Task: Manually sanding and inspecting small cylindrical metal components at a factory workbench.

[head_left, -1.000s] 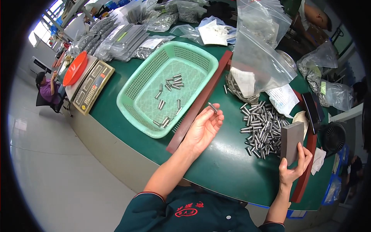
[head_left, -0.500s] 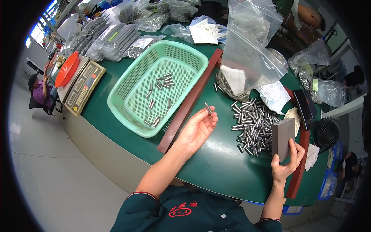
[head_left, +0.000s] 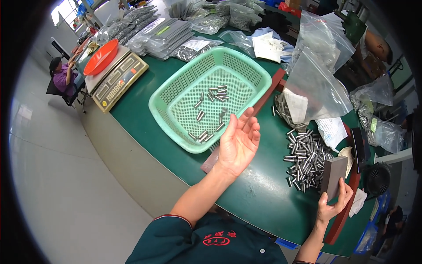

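Note:
My left hand (head_left: 239,147) is open with its palm up and fingers apart, at the near right rim of a green plastic basket (head_left: 159,127). Nothing lies in that palm. Several short metal pins (head_left: 217,93) rest on the basket's mesh bottom, and one blurred pin (head_left: 223,112) shows just beyond my left fingertips. My right hand (head_left: 334,204) grips a dark grey rectangular block (head_left: 332,176) by its near end, thumb and fingers on opposite sides. Beside the block, a heap of metal pins (head_left: 306,159) lies on the green table, partly hidden by it.
Red-brown bars (head_left: 269,93) lie right of the basket and along the table's right side (head_left: 340,220). A scale (head_left: 121,81) with a red dish (head_left: 101,57) stands left. Bagged parts (head_left: 200,24) line the back. A clear bag (head_left: 318,81) stands behind the heap. People are nearby.
My left hand has let go of the pin and opened, turning palm up beside the basket. The whole view has shifted, with things now further right. My right hand still holds the block.

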Tool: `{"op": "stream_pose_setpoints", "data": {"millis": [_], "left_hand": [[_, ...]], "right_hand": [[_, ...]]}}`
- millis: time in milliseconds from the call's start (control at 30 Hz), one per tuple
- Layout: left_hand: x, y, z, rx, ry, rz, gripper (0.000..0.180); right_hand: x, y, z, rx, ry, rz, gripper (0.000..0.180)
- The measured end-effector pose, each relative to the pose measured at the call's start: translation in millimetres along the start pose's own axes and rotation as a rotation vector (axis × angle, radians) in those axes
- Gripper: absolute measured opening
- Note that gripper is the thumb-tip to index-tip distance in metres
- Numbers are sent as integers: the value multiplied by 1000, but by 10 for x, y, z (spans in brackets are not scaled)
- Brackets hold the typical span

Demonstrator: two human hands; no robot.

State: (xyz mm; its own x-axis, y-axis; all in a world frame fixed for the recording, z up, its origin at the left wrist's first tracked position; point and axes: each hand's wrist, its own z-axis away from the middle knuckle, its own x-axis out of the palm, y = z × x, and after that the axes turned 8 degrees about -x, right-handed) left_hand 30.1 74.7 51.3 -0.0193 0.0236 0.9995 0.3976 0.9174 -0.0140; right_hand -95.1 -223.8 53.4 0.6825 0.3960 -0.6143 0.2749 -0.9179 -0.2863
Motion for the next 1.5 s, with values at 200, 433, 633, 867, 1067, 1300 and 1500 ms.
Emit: {"op": "stream_pose_setpoints", "data": {"millis": [200, 433, 633, 867, 1067, 1300, 1500], "left_hand": [[-6, -170, 61, -155, 37, -345, 36], [-83, -293, 32, -248, 87, -468, 33], [-162, -219, 19, -97, 287, -588, 17], [-206, -318, -50, 195, 296, -1356, 14], [-266, -345, -98, 356, 160, -2014, 29], [-217, -576, -163, 228, -24, -2254, 9], [-184, -704, -206, 176, -172, -2445, 12]], "right_hand": [[30, 43, 18, -9, 4, 13, 59], [-43, 85, 26, 4, 43, 81, 59], [-30, 120, -58, -6, 128, 116, 59], [-74, 165, -64, 20, 184, 112, 62], [-61, 255, -58, -6, 187, 107, 63], [-16, 321, -40, 2, 204, 111, 64], [-18, 307, -31, 14, 216, 97, 64]]}}
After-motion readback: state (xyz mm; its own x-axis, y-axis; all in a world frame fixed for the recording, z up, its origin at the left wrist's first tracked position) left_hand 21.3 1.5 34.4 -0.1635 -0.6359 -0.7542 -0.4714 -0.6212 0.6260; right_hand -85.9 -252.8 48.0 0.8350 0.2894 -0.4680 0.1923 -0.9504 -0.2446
